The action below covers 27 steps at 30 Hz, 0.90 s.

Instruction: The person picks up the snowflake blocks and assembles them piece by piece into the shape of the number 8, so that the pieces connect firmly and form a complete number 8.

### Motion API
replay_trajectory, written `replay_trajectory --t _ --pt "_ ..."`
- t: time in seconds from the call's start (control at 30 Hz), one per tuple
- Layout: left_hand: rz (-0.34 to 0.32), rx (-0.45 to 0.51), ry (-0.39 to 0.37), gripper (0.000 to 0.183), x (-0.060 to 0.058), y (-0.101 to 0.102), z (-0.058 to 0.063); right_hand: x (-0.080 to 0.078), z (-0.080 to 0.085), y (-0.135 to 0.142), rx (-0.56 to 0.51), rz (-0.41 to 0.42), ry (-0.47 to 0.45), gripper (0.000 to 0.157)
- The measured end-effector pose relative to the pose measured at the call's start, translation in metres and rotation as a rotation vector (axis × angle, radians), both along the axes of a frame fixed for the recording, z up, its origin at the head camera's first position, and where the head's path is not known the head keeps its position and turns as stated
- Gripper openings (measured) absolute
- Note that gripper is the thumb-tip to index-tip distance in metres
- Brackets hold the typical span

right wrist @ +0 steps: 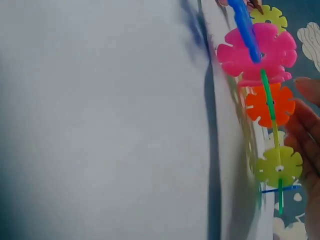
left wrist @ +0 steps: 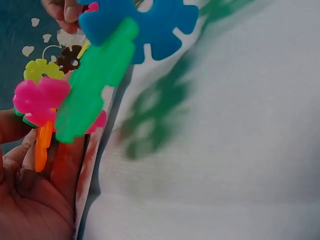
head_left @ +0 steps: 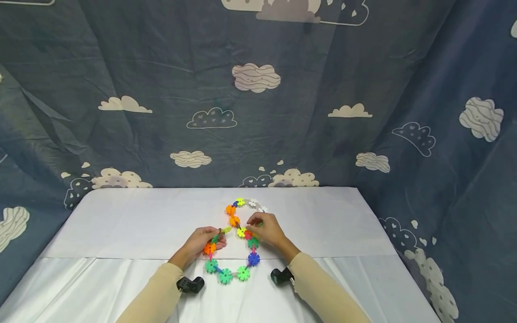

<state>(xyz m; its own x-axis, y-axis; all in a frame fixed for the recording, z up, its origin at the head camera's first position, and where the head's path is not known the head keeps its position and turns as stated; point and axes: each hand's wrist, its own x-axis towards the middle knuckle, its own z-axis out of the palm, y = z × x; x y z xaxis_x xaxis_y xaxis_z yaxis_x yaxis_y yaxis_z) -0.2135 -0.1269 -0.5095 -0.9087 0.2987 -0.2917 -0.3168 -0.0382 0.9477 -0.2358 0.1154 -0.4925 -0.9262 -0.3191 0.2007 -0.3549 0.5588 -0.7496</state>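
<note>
A chain of notched, flower-shaped plastic linking discs (head_left: 225, 276) lies in two loops, roughly a figure eight, on the white table. My left hand (head_left: 203, 240) grips the free left end of the lower loop, where green, brown and yellow discs (head_left: 227, 229) tilt up. At the middle, where the loops meet, my right hand (head_left: 266, 229) pinches the chain beside the red and yellow discs; its fingertips partly hide them. In the left wrist view, a blue disc (left wrist: 167, 30) and a pink disc (left wrist: 42, 97) hang near the left palm. The right wrist view shows an orange disc (right wrist: 282, 105) near the right fingers.
A white cloth covers the table (head_left: 121, 224), with a crease across it. Behind and beside it hangs a dark blue curtain (head_left: 282, 134) with cloud prints. Black devices (head_left: 190, 285) are strapped to both wrists.
</note>
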Motion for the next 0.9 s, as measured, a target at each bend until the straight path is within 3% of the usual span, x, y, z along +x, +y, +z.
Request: replay_trajectory --t 0.43,0.67,0.9 --pt "0.001 0.020 0.022 0.024 0.001 0.000 -0.001 0.015 0.002 0.001 0.271 0.034 0.019 0.038" --pt "0.008 -0.011 0.026 0.024 0.001 0.001 -0.001 0.016 0.001 -0.005 0.362 0.058 0.055 0.035" --pt "0.039 -0.049 0.004 0.024 0.001 0.004 -0.001 0.016 0.000 -0.010 0.355 0.015 0.019 0.031"
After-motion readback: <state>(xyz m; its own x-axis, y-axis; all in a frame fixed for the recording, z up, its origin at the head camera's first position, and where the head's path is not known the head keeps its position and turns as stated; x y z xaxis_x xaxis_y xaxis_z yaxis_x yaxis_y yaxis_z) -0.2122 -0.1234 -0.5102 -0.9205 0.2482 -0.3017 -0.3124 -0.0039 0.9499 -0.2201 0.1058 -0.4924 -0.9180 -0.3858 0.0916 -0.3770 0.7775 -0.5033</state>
